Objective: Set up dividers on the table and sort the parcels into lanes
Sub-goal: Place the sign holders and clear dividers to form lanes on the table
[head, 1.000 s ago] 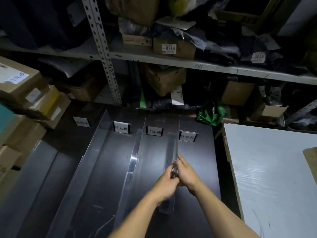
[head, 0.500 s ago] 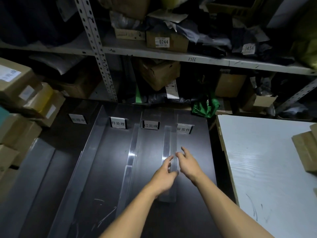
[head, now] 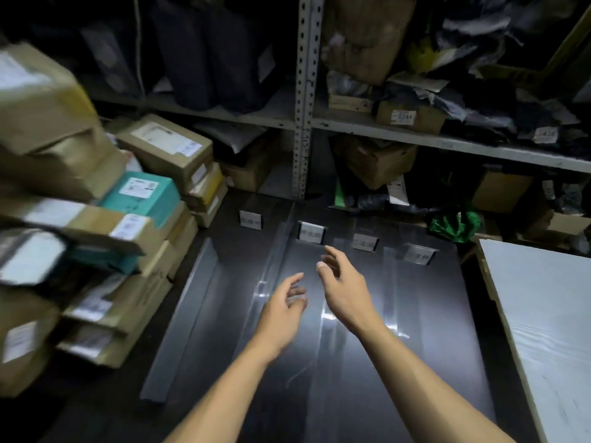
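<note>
There, both hands, the left hand (head: 283,310) and right hand (head: 347,290), hovered empty with loose fingers over the clear dividers (head: 271,266), parcels (head: 140,199) stacked well left

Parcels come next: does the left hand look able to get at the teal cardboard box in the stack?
Probably yes: the left hand is open and empty, nothing lies between it and the teal cardboard box, though other parcels hem it in.

You see a dark, glossy desk (head: 431,314) carrying clear, shiny plastic dividers (head: 271,270), matt brown cardboard parcels (head: 166,148) with white paper labels, and perforated grey metal shelving (head: 305,91).
</note>
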